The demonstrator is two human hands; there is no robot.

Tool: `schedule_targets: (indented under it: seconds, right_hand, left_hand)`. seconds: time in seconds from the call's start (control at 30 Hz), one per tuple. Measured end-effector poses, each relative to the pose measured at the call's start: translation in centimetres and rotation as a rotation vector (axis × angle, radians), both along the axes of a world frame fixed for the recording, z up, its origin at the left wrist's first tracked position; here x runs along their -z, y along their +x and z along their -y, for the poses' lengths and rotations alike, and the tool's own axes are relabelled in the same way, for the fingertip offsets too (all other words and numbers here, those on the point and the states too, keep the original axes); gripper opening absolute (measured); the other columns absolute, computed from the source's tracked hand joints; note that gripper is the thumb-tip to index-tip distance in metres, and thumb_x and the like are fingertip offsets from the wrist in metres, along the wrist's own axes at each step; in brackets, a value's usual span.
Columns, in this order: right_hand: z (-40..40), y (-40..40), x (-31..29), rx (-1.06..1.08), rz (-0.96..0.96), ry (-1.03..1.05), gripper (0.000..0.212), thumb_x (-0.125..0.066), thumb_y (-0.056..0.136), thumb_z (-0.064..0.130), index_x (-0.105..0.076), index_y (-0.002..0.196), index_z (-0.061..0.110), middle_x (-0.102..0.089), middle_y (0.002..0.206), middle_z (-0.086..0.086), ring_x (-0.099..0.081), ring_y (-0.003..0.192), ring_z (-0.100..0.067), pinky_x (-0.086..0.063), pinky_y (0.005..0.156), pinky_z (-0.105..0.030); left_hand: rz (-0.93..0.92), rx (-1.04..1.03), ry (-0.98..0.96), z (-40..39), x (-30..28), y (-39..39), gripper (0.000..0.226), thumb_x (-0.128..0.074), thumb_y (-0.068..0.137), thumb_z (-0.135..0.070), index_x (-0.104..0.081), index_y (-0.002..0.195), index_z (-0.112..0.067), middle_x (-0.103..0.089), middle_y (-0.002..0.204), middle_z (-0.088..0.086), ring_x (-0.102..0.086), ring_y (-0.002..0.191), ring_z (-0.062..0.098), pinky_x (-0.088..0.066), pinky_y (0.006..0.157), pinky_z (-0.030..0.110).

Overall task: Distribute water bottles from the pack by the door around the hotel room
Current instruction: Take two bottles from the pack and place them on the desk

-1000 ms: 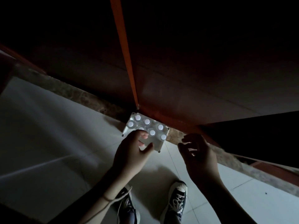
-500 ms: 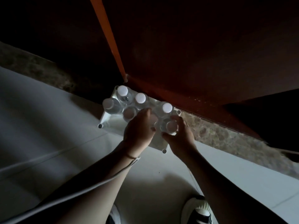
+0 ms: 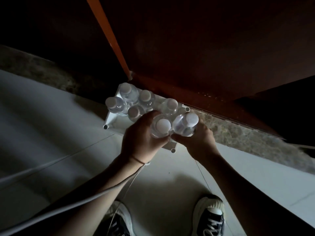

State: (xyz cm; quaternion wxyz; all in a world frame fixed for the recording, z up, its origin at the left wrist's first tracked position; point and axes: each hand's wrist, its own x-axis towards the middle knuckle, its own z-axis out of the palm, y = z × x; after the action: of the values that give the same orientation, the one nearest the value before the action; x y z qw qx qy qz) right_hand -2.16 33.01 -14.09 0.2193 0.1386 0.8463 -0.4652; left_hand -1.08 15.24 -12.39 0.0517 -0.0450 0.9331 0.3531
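- two water bottles are held up above the pack (image 3: 136, 106), one in each hand, so that both can be carried off in one go.
- the left hand (image 3: 141, 138) is wrapped around the left bottle (image 3: 161, 127), with its white cap seen from straight above.
- the right hand (image 3: 197, 140) is wrapped around the right bottle (image 3: 186, 124), which is tipped a little to the right.
- the two bottles are held side by side and seem to touch.
- five more bottles (image 3: 129, 94) are left standing close together in the pack, on a low white stand (image 3: 112, 121) with round corner posts.
- the stand is set on the pale tiled floor (image 3: 51, 125), right beside the foot of a dark reddish wooden door (image 3: 204, 48), so the pack is easy to reach when the room is entered.
- a speckled stone strip (image 3: 247, 133) is laid along the floor under the door.
- the room is very dim; two dark sneakers (image 3: 211, 217) with white toes are seen at the bottom.
- a thin white cord (image 3: 85, 201) is hung along the left arm.
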Motion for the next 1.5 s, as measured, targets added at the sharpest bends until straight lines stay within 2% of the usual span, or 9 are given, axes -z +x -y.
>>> schedule_targets:
  seconds: [0.13, 0.23, 0.33, 0.43, 0.63, 0.77, 0.93, 1.13, 1.5]
  right_hand:
    - [-0.4, -1.1, -9.5, 0.018, -0.062, -0.201, 0.05, -0.086, 0.066, 0.03, -0.059, 0.108, 0.032, -0.072, 0.096, 0.012, -0.069, 0.091, -0.004, -0.057, 0.078, -0.036]
    - [-0.1, -2.4, -18.4, 0.002, -0.112, -0.368, 0.045, -0.086, 0.069, 0.013, -0.063, 0.107, 0.019, -0.074, 0.099, -0.003, -0.072, 0.093, -0.023, -0.058, 0.082, -0.057]
    - [0.6, -4.1, -29.1, -0.004, -0.14, -0.588, 0.043, -0.079, 0.069, 0.0, -0.06, 0.107, 0.009, -0.071, 0.096, -0.008, -0.07, 0.092, -0.031, -0.058, 0.083, -0.056]
    - [1.7, -5.5, -41.1, -0.031, -0.147, -0.744, 0.043, -0.072, 0.075, -0.007, -0.055, 0.113, 0.003, -0.069, 0.094, -0.006, -0.068, 0.089, -0.027, -0.058, 0.078, -0.046]
    - [3.4, -6.2, -63.7, -0.008, -0.238, -0.921, 0.049, -0.074, 0.074, 0.015, -0.054, 0.118, 0.013, -0.063, 0.111, -0.019, -0.063, 0.108, -0.042, -0.053, 0.09, -0.058]
    - [3.4, -5.8, -77.4, -0.012, -0.32, -0.957, 0.048, -0.071, 0.074, 0.003, -0.051, 0.119, 0.003, -0.066, 0.1, -0.011, -0.07, 0.089, -0.024, -0.059, 0.071, -0.04]
    - [2.2, -4.8, -92.4, -0.063, -0.464, -0.938, 0.065, -0.078, 0.066, 0.016, -0.051, 0.122, -0.002, -0.068, 0.095, -0.015, -0.07, 0.084, -0.026, -0.059, 0.071, -0.041]
    - [1.2, -2.8, -103.9, -0.126, -0.615, -0.941, 0.046, -0.074, 0.082, 0.001, -0.053, 0.123, -0.003, -0.068, 0.112, -0.029, -0.07, 0.099, -0.042, -0.059, 0.083, -0.051]
    - [-1.8, 1.3, -110.8, 0.161, -0.873, -0.742, 0.039, -0.075, 0.078, 0.006, -0.058, 0.112, 0.004, -0.07, 0.094, -0.013, -0.072, 0.082, -0.028, -0.06, 0.072, -0.041]
  left_hand:
    - [0.049, -0.016, 0.207, 1.1, -11.4, -0.9, 0.047, -0.09, 0.06, -0.039, -0.06, 0.095, -0.044, -0.064, 0.08, -0.034, -0.057, 0.083, -0.022, -0.041, 0.071, 0.002]
    - [0.124, -0.088, 0.441, 1.3, -20.6, -2.2, 0.043, -0.086, 0.063, -0.032, -0.061, 0.095, -0.046, -0.07, 0.094, -0.028, -0.064, 0.09, -0.009, -0.049, 0.076, 0.015]
    - [0.096, -0.15, 0.731, 1.4, -30.4, -3.1, 0.038, -0.075, 0.073, -0.006, -0.064, 0.104, -0.026, -0.075, 0.086, -0.018, -0.07, 0.084, -0.004, -0.052, 0.069, 0.012]
    - [0.083, -0.159, 0.841, 1.6, -41.9, -3.8, 0.022, -0.063, 0.078, -0.017, -0.063, 0.101, -0.017, -0.072, 0.081, -0.012, -0.069, 0.077, 0.0, -0.05, 0.062, 0.011]
    - [-0.036, -0.202, 0.903, 1.6, -63.8, -4.7, 0.028, -0.066, 0.077, -0.027, -0.066, 0.102, -0.015, -0.074, 0.085, -0.006, -0.073, 0.083, 0.009, -0.053, 0.067, 0.019]
    - [-0.146, -0.242, 0.902, 0.6, -77.1, -4.4, 0.04, -0.071, 0.067, -0.043, -0.07, 0.101, -0.023, -0.075, 0.09, 0.0, -0.073, 0.091, 0.024, -0.055, 0.08, 0.042]
    - [-0.338, -0.195, 0.903, -1.8, -92.3, -2.9, 0.036, -0.069, 0.079, -0.027, -0.067, 0.114, -0.02, -0.077, 0.094, -0.004, -0.074, 0.096, 0.016, -0.057, 0.08, 0.031]
    - [-0.466, -0.022, 0.94, -2.5, -103.3, -1.3, 0.021, -0.07, 0.083, -0.007, -0.066, 0.103, -0.013, -0.076, 0.085, -0.006, -0.075, 0.085, 0.008, -0.056, 0.067, 0.017]
    - [-0.417, 0.373, 1.011, -5.2, -110.2, -1.9, 0.023, -0.068, 0.086, -0.007, -0.061, 0.105, 0.003, -0.068, 0.087, 0.01, -0.072, 0.074, 0.016, -0.059, 0.062, 0.022]
